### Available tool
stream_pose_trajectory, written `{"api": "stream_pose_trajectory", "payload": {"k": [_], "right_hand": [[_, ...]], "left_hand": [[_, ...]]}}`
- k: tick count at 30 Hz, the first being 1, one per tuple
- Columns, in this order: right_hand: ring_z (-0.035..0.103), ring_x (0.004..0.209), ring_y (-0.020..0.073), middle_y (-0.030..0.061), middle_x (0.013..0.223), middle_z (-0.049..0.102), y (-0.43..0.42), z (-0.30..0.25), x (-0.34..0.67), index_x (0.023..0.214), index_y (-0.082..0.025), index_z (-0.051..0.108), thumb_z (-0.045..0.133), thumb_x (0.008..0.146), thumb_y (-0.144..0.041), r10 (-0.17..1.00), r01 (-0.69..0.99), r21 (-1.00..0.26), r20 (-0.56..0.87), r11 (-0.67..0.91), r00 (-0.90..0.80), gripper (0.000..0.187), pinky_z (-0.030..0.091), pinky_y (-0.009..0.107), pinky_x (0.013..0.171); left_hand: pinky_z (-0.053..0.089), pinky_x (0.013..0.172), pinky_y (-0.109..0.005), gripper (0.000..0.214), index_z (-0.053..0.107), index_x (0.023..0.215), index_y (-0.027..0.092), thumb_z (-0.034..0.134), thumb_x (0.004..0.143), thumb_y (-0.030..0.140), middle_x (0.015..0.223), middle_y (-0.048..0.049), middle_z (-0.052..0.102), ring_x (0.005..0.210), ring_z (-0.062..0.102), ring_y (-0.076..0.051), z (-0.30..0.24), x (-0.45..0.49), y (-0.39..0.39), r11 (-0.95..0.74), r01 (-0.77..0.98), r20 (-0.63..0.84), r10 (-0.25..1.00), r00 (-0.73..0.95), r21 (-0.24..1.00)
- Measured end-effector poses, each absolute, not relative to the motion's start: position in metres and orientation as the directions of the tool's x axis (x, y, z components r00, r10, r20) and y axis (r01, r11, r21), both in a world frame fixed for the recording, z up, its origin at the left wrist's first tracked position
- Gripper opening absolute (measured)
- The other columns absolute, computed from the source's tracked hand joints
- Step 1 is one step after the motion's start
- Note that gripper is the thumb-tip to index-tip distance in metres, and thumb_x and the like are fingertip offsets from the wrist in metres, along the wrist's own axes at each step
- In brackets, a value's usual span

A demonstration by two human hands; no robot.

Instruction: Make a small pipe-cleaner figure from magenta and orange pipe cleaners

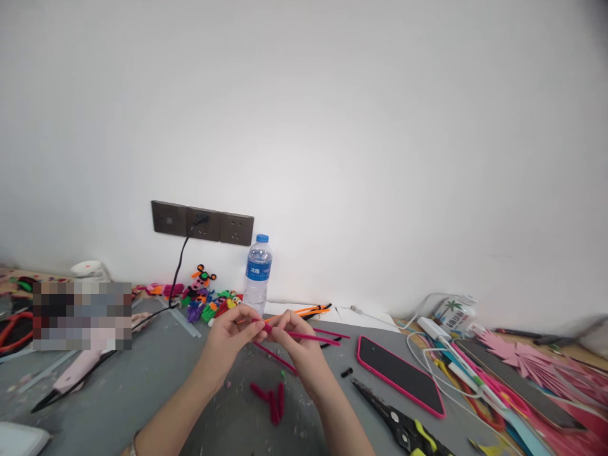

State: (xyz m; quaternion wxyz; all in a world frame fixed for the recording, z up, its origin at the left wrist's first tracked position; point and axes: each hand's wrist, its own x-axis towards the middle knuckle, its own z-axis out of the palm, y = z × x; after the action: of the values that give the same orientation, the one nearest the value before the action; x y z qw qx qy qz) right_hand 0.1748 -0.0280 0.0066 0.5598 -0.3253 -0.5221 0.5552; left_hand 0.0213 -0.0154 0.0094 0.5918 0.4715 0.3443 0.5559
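Magenta pipe cleaners (pixel 327 339) are pinched between my two hands above the grey mat, their long ends sticking out to the right and one slanting down. My left hand (pixel 237 332) grips them with thumb and fingertips. Close beside it, my right hand (pixel 295 334) also pinches the pipe cleaners, fingers curled. The fingers partly cover the spot where the strands meet. Below my hands lie short magenta pipe cleaner pieces (pixel 274 405) on the grey mat (pixel 209 411).
Behind my hands stand a water bottle (pixel 259 275) and colourful pipe cleaner figures (pixel 204 301). To the right are a phone (pixel 401 375), scissors (pixel 396 418), white cables and pink paper (pixel 522 354). A pink corded tool (pixel 80 370) lies left, under a wall socket (pixel 202 223).
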Motion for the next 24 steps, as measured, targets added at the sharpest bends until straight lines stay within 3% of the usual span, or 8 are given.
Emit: {"api": "stream_pose_trajectory", "payload": {"k": [11, 19, 24], "right_hand": [[0.061, 0.072, 0.0175, 0.0011, 0.074, 0.066, -0.030, 0.006, 0.171, 0.076, -0.020, 0.058, 0.069, 0.078, -0.037, 0.950, -0.243, -0.945, 0.264, 0.220, -0.164, 0.020, 0.046, 0.029, 0.070], [0.061, 0.071, 0.0175, 0.0024, 0.075, 0.065, -0.020, -0.012, 0.165, 0.072, -0.021, 0.057, 0.070, 0.076, -0.039, 0.941, -0.306, -0.914, 0.315, 0.266, -0.123, 0.023, 0.048, 0.029, 0.068], [0.061, 0.070, 0.0179, 0.0030, 0.074, 0.066, -0.021, -0.013, 0.162, 0.069, -0.021, 0.056, 0.071, 0.076, -0.041, 0.942, -0.353, -0.903, 0.308, 0.245, -0.134, 0.026, 0.049, 0.030, 0.067]], "left_hand": [[0.051, 0.058, -0.021, 0.027, 0.063, 0.073, 0.016, 0.079, 0.065, 0.035, 0.066, 0.0031, 0.060, 0.057, 0.059, -0.010, 0.008, 0.024, -0.015, -0.058, -0.355, 0.109, 0.986, 0.125, 0.933], [0.051, 0.060, -0.022, 0.028, 0.068, 0.087, 0.017, 0.078, 0.068, 0.035, 0.069, 0.0015, 0.062, 0.060, 0.060, -0.012, -0.001, 0.025, -0.013, -0.089, -0.357, 0.128, 0.988, 0.089, 0.930], [0.051, 0.059, -0.022, 0.025, 0.069, 0.080, 0.017, 0.078, 0.068, 0.037, 0.067, -0.0001, 0.064, 0.060, 0.059, -0.012, 0.000, 0.026, -0.015, -0.081, -0.372, 0.129, 0.986, 0.104, 0.924]]}}
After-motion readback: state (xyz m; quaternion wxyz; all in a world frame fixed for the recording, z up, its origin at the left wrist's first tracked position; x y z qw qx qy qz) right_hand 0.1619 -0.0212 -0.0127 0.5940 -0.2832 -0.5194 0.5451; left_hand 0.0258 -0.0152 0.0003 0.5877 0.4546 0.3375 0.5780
